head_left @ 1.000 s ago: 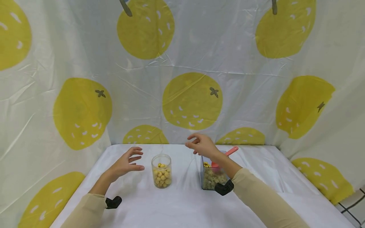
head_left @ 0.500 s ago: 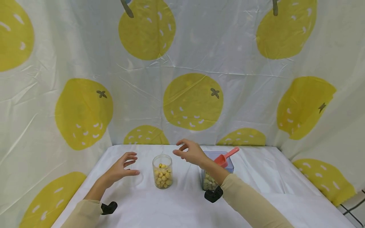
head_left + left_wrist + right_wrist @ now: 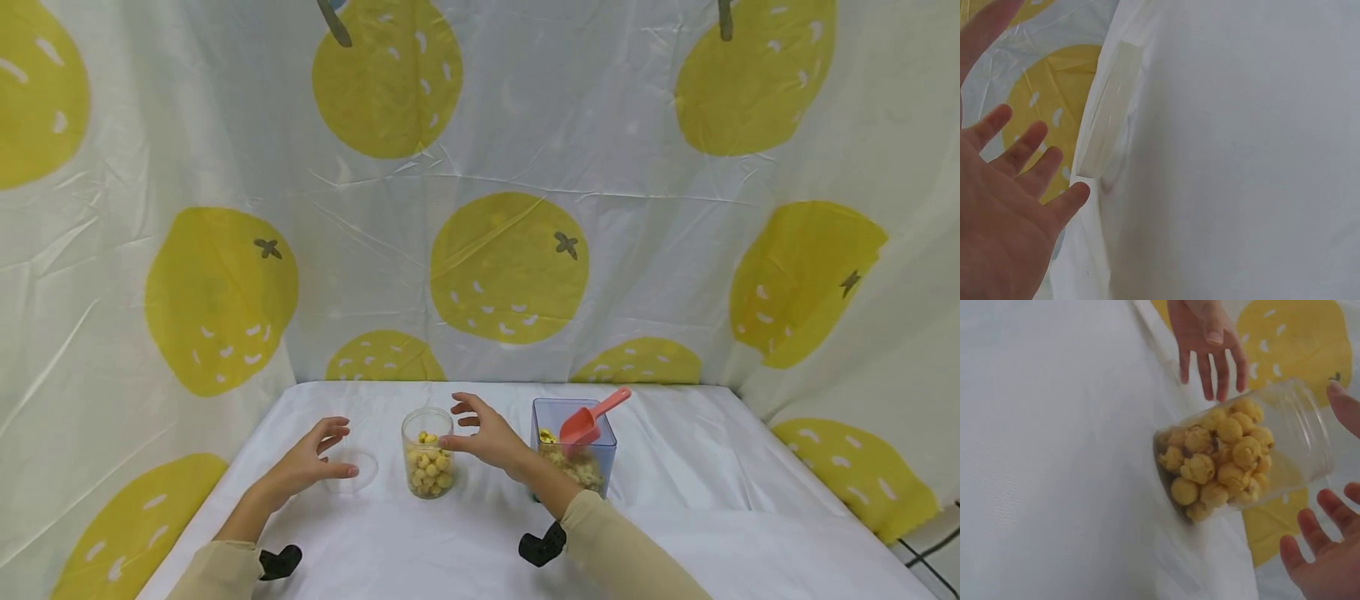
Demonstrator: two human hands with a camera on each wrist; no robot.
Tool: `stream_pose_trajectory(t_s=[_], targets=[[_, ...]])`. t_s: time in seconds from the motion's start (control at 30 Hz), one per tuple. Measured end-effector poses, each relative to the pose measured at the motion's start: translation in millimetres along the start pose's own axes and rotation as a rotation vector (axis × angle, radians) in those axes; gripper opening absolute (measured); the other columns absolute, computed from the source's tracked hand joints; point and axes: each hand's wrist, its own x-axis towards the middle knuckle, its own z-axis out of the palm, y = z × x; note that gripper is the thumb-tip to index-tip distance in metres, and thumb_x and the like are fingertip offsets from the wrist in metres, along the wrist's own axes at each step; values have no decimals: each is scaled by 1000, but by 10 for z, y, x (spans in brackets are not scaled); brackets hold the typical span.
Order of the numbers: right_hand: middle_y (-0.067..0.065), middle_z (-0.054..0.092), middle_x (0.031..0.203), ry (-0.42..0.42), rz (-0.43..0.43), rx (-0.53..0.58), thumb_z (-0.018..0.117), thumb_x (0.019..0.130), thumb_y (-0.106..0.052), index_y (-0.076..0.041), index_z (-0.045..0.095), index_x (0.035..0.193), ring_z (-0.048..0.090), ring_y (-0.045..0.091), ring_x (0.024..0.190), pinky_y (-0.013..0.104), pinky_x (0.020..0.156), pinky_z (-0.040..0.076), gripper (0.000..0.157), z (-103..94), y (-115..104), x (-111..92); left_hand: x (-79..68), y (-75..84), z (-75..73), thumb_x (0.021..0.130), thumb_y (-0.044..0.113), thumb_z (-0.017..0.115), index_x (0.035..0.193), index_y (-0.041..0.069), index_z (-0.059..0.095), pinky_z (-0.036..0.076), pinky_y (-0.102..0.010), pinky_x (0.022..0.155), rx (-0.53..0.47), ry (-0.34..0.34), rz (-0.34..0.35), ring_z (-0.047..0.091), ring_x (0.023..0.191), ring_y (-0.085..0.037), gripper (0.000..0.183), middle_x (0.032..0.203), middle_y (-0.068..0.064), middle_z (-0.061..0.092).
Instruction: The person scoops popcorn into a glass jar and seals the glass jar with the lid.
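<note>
A clear round jar (image 3: 428,477), partly filled with round yellow popcorn (image 3: 1210,469), stands upright on the table. My right hand (image 3: 491,442) is just right of it, fingers spread and bent, thumb overlapping the jar's upper side in the head view. In the right wrist view, the fingers and thumb of that hand (image 3: 1329,569) stand apart from the jar around its mouth end. My left hand (image 3: 300,467) hovers at the left with its fingers apart, holding nothing. A clear round lid (image 3: 369,472) lies by its thumb; the left wrist view shows the lid (image 3: 1112,109) edge-on beyond the fingers.
A clear bluish square container (image 3: 610,454) with popcorn stands right of the jar, partly behind my right forearm. A coral-pink scoop (image 3: 581,427) rests in it, handle over the rim. The white-covered table (image 3: 450,550) ends at a lemon-print curtain (image 3: 360,275).
My right hand has moved left and down from above the square container to the jar's side, uncovering the scoop. The left hand has drawn down and left, bringing the clear lid into sight.
</note>
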Motion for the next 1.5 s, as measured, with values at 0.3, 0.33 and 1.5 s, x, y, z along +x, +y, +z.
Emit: stream_pose_trajectory(t_s=[0.3,0.33,1.5], targets=[[11,45,154,-40,-8,127,88,85,-18,-17,43,156,44,35,141,53,105,45,84,247,259,78,4,-101,26,76,21,93,156,-4,29,26,-64,115,113,-34,-52,25,146,-54,105,152,-32,38],[13,46,154,-43,-19,139,87,85,-17,-16,44,155,44,35,140,54,105,45,82,271,279,88,4,-104,32,75,21,94,155,-7,28,26,-64,115,133,-40,-50,26,146,-54,107,152,-33,39],[16,50,144,-50,-40,243,85,85,-6,-13,47,150,58,28,126,44,100,50,76,367,453,154,-12,-291,8,77,16,92,149,-8,43,29,-64,114,110,13,-12,36,142,-52,90,145,-29,51]])
